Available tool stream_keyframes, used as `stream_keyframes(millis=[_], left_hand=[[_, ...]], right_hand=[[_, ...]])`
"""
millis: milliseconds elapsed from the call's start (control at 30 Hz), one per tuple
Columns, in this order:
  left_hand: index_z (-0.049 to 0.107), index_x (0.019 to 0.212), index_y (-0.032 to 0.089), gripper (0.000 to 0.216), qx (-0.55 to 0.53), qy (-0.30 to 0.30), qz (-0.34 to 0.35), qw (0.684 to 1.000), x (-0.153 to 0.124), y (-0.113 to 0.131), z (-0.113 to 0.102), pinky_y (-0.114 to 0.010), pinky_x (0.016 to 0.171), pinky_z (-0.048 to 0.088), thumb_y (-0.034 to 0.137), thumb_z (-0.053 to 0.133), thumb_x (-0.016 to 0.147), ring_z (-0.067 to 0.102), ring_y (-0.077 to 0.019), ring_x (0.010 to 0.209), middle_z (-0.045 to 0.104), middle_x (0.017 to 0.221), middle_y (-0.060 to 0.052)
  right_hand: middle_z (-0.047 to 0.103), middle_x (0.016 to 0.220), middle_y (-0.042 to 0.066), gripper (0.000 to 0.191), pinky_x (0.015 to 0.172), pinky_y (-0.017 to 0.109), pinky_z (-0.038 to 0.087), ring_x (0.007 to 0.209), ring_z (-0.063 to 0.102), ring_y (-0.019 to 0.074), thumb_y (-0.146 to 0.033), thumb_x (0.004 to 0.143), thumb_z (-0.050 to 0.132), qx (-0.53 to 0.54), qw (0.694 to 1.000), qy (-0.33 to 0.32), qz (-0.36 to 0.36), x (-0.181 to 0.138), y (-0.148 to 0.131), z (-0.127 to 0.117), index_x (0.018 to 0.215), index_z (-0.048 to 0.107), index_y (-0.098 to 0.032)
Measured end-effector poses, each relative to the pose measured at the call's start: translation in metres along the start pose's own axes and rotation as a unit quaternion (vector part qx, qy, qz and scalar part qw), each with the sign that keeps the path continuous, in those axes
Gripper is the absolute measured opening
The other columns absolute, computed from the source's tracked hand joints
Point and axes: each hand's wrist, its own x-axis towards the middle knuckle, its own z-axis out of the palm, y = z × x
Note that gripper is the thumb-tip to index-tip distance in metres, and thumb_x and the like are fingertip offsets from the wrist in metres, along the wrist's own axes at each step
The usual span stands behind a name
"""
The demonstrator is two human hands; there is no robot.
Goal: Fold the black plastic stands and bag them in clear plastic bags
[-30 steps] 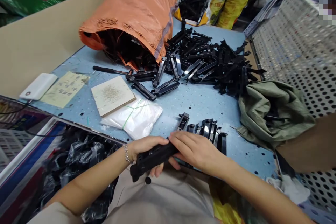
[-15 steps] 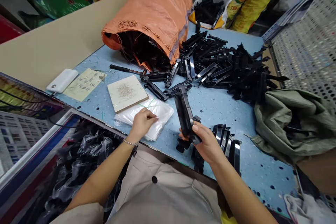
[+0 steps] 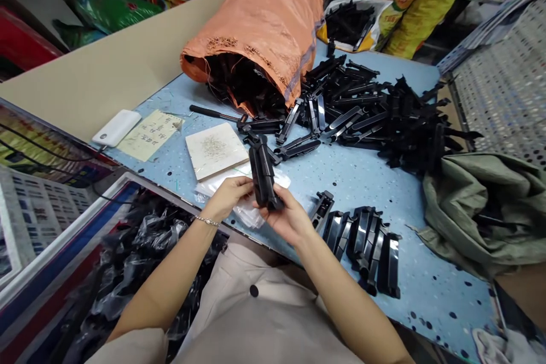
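Observation:
My right hand (image 3: 290,213) grips a black plastic part (image 3: 263,173), long and ribbed, perhaps several pieces together, tilted with its far end away from me. Just left of it, my left hand (image 3: 228,198) is closed in a pinch at the clear plastic bags (image 3: 277,179); its fingertips are partly behind the black part. The bags lie in a flat stack, partly under a white square block (image 3: 216,151) with brown specks on top. On my right, several similar black parts (image 3: 367,239) stand in a row near the table's front edge.
A large pile of black parts (image 3: 362,102) spreads across the blue table (image 3: 341,173) before an orange woven sack (image 3: 260,17). A green cloth sack (image 3: 482,205) lies right. Left are a yellow note (image 3: 151,135) and a white device (image 3: 117,128). Below left, a bin holds bagged black items (image 3: 140,256).
My right hand has carried the black part left, from beside the row to over the plastic bags, close to my left hand. My left hand stays pinched at the bags. The view has shifted slightly.

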Motion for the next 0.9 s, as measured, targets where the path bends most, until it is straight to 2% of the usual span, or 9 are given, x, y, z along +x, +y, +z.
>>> stream_keyframes(millis=[100,200,333,433,633,700,767,833,900], left_hand=[[0.066,0.063,0.014,0.028,-0.008,0.042,0.032,0.999,-0.006,0.006,-0.007,-0.019,0.049,0.033,0.036,0.082,0.057,0.043,-0.0074,0.051,0.055,0.056,0.002],[0.064,0.06,0.015,0.027,-0.018,0.073,0.049,0.996,-0.013,0.01,-0.015,-0.019,0.05,0.034,0.034,0.084,0.056,0.044,-0.0078,0.052,0.054,0.056,0.002],[0.07,0.068,0.015,0.022,0.005,0.061,0.055,0.997,-0.017,0.005,-0.008,-0.02,0.055,0.039,0.034,0.08,0.061,0.049,-0.0097,0.062,0.06,0.07,-0.001],[0.072,0.069,0.015,0.019,0.013,0.05,0.061,0.997,-0.015,0.0,0.002,-0.02,0.057,0.041,0.032,0.078,0.064,0.051,-0.0106,0.066,0.06,0.075,-0.002],[0.064,0.068,0.016,0.019,-0.039,0.139,0.11,0.983,-0.023,0.008,-0.004,-0.022,0.059,0.045,0.03,0.076,0.064,0.052,-0.0096,0.063,0.06,0.08,-0.002],[0.066,0.074,0.017,0.011,0.046,0.14,0.172,0.974,-0.029,0.011,-0.009,-0.025,0.064,0.048,0.026,0.071,0.069,0.057,-0.0128,0.071,0.064,0.093,-0.004],[0.071,0.08,0.02,0.01,0.19,0.107,0.239,0.946,-0.033,0.012,-0.013,-0.032,0.078,0.05,0.019,0.063,0.073,0.061,-0.0185,0.087,0.066,0.106,-0.007],[0.074,0.086,0.023,0.024,0.312,0.082,0.275,0.906,-0.034,0.012,-0.015,-0.037,0.092,0.046,0.013,0.055,0.075,0.061,-0.0225,0.1,0.067,0.107,-0.007],[0.075,0.091,0.022,0.028,0.363,0.094,0.271,0.887,-0.032,0.012,-0.016,-0.037,0.091,0.046,0.012,0.053,0.077,0.062,-0.0225,0.094,0.069,0.099,-0.006]], right_hand=[[0.07,0.073,0.003,0.02,0.041,0.018,0.046,0.059,0.067,0.0154,-0.03,0.075,0.072,0.017,0.999,0.03,-0.014,0.01,0.004,-0.002,0.087,0.064,-0.017],[0.07,0.075,0.004,0.021,0.043,0.019,0.047,0.06,0.067,0.0153,-0.032,0.075,0.073,0.016,0.999,0.039,-0.023,0.004,0.0,-0.01,0.086,0.063,-0.017],[0.072,0.083,0.006,0.025,0.049,0.021,0.051,0.068,0.069,0.0167,-0.033,0.074,0.074,0.003,1.0,0.008,-0.028,-0.007,-0.003,-0.009,0.091,0.065,-0.016],[0.072,0.079,0.005,0.023,0.05,0.021,0.051,0.064,0.068,0.0164,-0.03,0.073,0.074,-0.014,0.999,0.008,-0.033,-0.005,0.0,-0.005,0.088,0.066,-0.014],[0.07,0.077,0.004,0.019,0.045,0.021,0.048,0.061,0.066,0.0152,-0.029,0.073,0.074,0.021,0.997,0.067,-0.043,-0.003,-0.004,-0.015,0.084,0.064,-0.017],[0.069,0.078,0.003,0.021,0.046,0.021,0.049,0.064,0.066,0.0153,-0.031,0.073,0.074,0.016,0.997,0.058,-0.049,-0.007,-0.007,-0.018,0.085,0.064,-0.017],[0.069,0.078,0.003,0.022,0.047,0.022,0.05,0.064,0.066,0.0155,-0.034,0.074,0.073,0.0,0.998,0.044,-0.051,-0.01,-0.008,-0.019,0.086,0.064,-0.018],[0.069,0.076,0.003,0.022,0.048,0.022,0.05,0.064,0.066,0.0158,-0.034,0.075,0.073,-0.018,0.997,0.043,-0.059,-0.012,-0.008,-0.019,0.086,0.065,-0.018],[0.068,0.073,0.003,0.02,0.05,0.023,0.05,0.064,0.065,0.016,-0.034,0.075,0.073,-0.039,0.994,0.061,-0.081,-0.014,-0.008,-0.019,0.082,0.065,-0.017]])
